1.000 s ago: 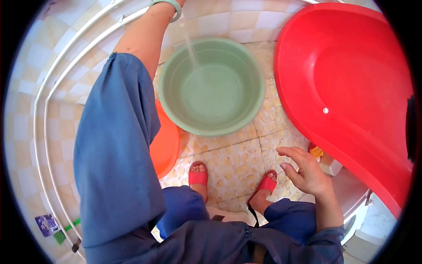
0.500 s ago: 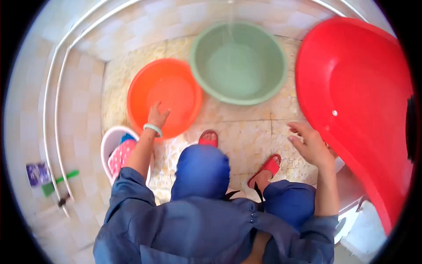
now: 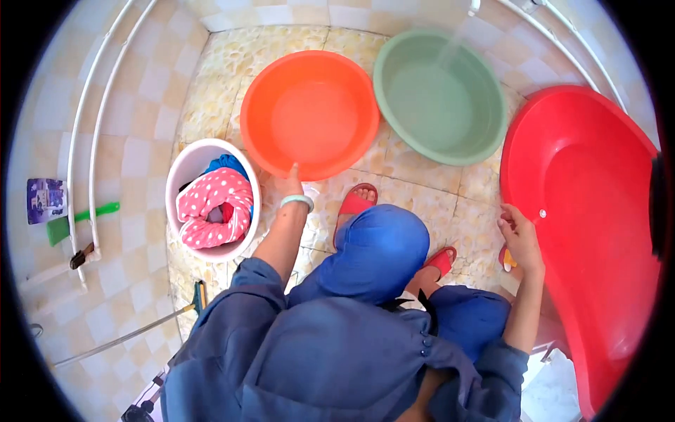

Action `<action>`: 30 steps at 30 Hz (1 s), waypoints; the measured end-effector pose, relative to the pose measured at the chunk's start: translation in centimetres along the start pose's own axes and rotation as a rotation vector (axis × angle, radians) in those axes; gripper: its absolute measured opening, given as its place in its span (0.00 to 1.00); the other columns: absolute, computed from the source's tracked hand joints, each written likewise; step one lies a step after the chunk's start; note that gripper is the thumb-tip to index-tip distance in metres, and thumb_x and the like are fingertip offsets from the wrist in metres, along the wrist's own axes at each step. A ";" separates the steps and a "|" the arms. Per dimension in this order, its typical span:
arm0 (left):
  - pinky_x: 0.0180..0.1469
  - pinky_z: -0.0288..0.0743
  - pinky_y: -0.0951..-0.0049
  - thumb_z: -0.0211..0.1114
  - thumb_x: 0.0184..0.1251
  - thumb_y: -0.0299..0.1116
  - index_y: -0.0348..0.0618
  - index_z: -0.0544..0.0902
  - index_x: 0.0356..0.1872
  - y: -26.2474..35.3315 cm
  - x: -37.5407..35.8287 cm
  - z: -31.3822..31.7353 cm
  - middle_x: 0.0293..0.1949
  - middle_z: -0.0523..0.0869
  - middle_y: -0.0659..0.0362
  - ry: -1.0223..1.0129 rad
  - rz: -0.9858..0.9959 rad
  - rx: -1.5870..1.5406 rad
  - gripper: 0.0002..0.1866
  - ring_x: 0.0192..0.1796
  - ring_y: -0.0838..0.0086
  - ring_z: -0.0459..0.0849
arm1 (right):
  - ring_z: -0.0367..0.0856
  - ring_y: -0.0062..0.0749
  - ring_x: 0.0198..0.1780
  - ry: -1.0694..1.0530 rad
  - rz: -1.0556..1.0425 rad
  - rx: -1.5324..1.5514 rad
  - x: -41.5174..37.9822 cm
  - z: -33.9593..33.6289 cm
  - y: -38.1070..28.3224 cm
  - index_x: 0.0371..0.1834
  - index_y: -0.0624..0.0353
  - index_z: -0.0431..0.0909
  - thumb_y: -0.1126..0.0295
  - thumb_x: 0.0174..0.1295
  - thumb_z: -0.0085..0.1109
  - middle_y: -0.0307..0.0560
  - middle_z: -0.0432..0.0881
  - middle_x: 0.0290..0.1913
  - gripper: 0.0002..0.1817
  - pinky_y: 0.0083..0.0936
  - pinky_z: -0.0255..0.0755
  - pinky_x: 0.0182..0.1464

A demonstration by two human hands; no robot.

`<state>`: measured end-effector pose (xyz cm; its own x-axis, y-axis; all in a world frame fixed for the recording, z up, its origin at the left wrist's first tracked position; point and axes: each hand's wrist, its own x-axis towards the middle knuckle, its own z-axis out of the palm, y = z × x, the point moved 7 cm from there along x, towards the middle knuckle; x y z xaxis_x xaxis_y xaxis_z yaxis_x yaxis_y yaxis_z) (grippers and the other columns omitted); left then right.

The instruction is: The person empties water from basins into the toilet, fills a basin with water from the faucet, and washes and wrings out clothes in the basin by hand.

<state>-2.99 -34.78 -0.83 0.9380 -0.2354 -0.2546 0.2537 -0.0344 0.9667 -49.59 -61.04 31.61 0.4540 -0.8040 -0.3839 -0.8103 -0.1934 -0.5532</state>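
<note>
My left hand (image 3: 287, 186) is at the near rim of the orange basin (image 3: 309, 116). One digit lies over the rim, while the other fingers are hidden below it, so the hand appears closed on the rim. Beside that hand stands a white bucket (image 3: 174, 211) with pink polka-dot cloth (image 3: 204, 193) and blue cloth (image 3: 228, 165) inside. My right hand (image 3: 520, 238) hovers by the edge of the red tub (image 3: 562, 169), fingers loosely bent and apart, holding nothing. Water runs into the green basin (image 3: 439, 105), which touches the orange one.
White pipes (image 3: 98, 130) run along the left wall, with a green brush (image 3: 77, 221) and a purple packet (image 3: 47, 200) near them. A long-handled tool (image 3: 190, 307) leans at lower left. Red slippers (image 3: 441, 261) are on my feet on the tiled floor.
The view has swung left, bringing the bucket fully into sight. My left hand has drawn back from over the orange basin to its near rim. My right hand's fingers are more bent.
</note>
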 end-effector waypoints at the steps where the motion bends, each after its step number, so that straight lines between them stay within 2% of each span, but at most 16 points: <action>1: 0.63 0.68 0.58 0.64 0.65 0.45 0.42 0.69 0.64 3.5 -4.3 1.1 0.58 0.78 0.55 0.133 -0.515 -0.005 0.30 0.56 0.61 0.78 | 0.81 0.34 0.40 -0.006 0.002 -0.015 0.2 0.2 0.1 0.57 0.65 0.74 0.73 0.63 0.57 0.53 0.82 0.39 0.18 0.28 0.74 0.44; 4: 0.60 0.72 0.55 0.62 0.65 0.49 0.47 0.72 0.61 -1.0 -3.0 2.0 0.55 0.80 0.56 -0.032 -0.838 -0.502 0.27 0.56 0.62 0.78 | 0.81 0.34 0.40 -0.027 0.024 -0.007 0.7 0.8 0.1 0.57 0.66 0.74 0.72 0.63 0.57 0.53 0.81 0.38 0.18 0.28 0.75 0.44; 5: 0.56 0.77 0.56 0.59 0.67 0.45 0.47 0.72 0.59 -1.2 -2.4 1.9 0.53 0.81 0.55 -0.051 -0.814 -0.457 0.23 0.55 0.62 0.80 | 0.81 0.35 0.40 -0.029 0.025 -0.019 0.9 0.9 -0.2 0.57 0.66 0.74 0.72 0.63 0.57 0.53 0.82 0.38 0.19 0.28 0.75 0.43; 8: 0.50 0.81 0.61 0.57 0.67 0.40 0.45 0.72 0.57 -1.7 -0.6 1.8 0.52 0.81 0.55 -0.076 -0.836 -0.398 0.20 0.52 0.64 0.82 | 0.81 0.36 0.39 -0.040 0.023 -0.060 1.1 1.1 -0.9 0.56 0.66 0.74 0.72 0.63 0.57 0.54 0.82 0.38 0.19 0.29 0.75 0.43; 11: 0.43 0.84 0.60 0.56 0.66 0.35 0.47 0.73 0.56 1.6 3.2 1.5 0.49 0.83 0.55 -0.193 -0.652 -0.372 0.18 0.46 0.63 0.85 | 0.82 0.37 0.39 -0.033 -0.020 -0.073 1.7 1.1 -1.5 0.56 0.66 0.74 0.72 0.63 0.57 0.55 0.82 0.38 0.19 0.30 0.75 0.43; 12: 0.41 0.84 0.59 0.55 0.64 0.32 0.43 0.73 0.54 4.1 4.2 1.6 0.48 0.83 0.55 -0.192 -0.636 -0.350 0.16 0.44 0.63 0.85 | 0.82 0.38 0.39 -0.033 -0.032 -0.067 1.9 1.2 -1.5 0.56 0.66 0.74 0.72 0.63 0.57 0.56 0.82 0.38 0.19 0.30 0.75 0.43; 16: 0.47 0.83 0.60 0.54 0.61 0.27 0.39 0.72 0.54 9.5 7.4 -0.5 0.48 0.83 0.53 -0.198 -0.598 -0.172 0.18 0.48 0.62 0.84 | 0.83 0.41 0.40 -0.044 -0.078 -0.117 1.8 1.3 -2.5 0.56 0.66 0.74 0.72 0.63 0.57 0.57 0.82 0.39 0.18 0.31 0.76 0.44; 17: 0.50 0.82 0.60 0.54 0.61 0.26 0.38 0.72 0.55 10.4 7.3 -0.9 0.48 0.83 0.53 -0.198 -0.557 -0.150 0.19 0.50 0.61 0.83 | 0.83 0.42 0.40 -0.041 -0.082 -0.110 1.7 1.3 -2.6 0.56 0.66 0.74 0.71 0.63 0.57 0.57 0.82 0.39 0.18 0.32 0.76 0.44; 20: 0.49 0.83 0.60 0.54 0.60 0.25 0.37 0.72 0.55 16.4 3.5 -2.0 0.49 0.82 0.53 -0.219 -0.441 -0.225 0.19 0.50 0.62 0.84 | 0.83 0.42 0.40 -0.031 -0.084 -0.082 1.6 1.2 -2.7 0.56 0.66 0.74 0.70 0.63 0.56 0.57 0.82 0.39 0.18 0.32 0.76 0.45; 24: 0.44 0.84 0.66 0.55 0.61 0.26 0.38 0.72 0.54 19.7 3.2 -2.1 0.49 0.82 0.55 -0.321 -0.366 -0.192 0.18 0.46 0.66 0.85 | 0.81 0.38 0.40 -0.073 -0.102 -0.043 1.6 2.1 -3.0 0.56 0.65 0.74 0.69 0.64 0.57 0.55 0.82 0.38 0.19 0.30 0.75 0.45; 25: 0.40 0.84 0.68 0.56 0.62 0.27 0.38 0.73 0.52 22.7 1.6 -0.7 0.47 0.83 0.55 -0.315 -0.254 -0.186 0.16 0.44 0.68 0.85 | 0.81 0.36 0.39 -0.079 -0.110 -0.037 1.6 2.1 -3.0 0.56 0.65 0.74 0.69 0.64 0.57 0.54 0.82 0.37 0.19 0.29 0.75 0.44; 30: 0.39 0.85 0.68 0.56 0.63 0.28 0.36 0.75 0.48 28.1 -0.9 5.0 0.45 0.83 0.55 -0.464 -0.212 -0.204 0.13 0.43 0.67 0.86 | 0.77 0.28 0.37 -0.080 -0.260 0.069 0.7 1.1 -6.5 0.55 0.65 0.74 0.66 0.65 0.57 0.45 0.81 0.35 0.19 0.26 0.73 0.42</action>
<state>2.09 -40.43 26.71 0.6703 -0.6489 -0.3600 0.5103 0.0507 0.8585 -43.59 -59.68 34.11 0.6730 -0.6853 -0.2782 -0.6370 -0.3459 -0.6889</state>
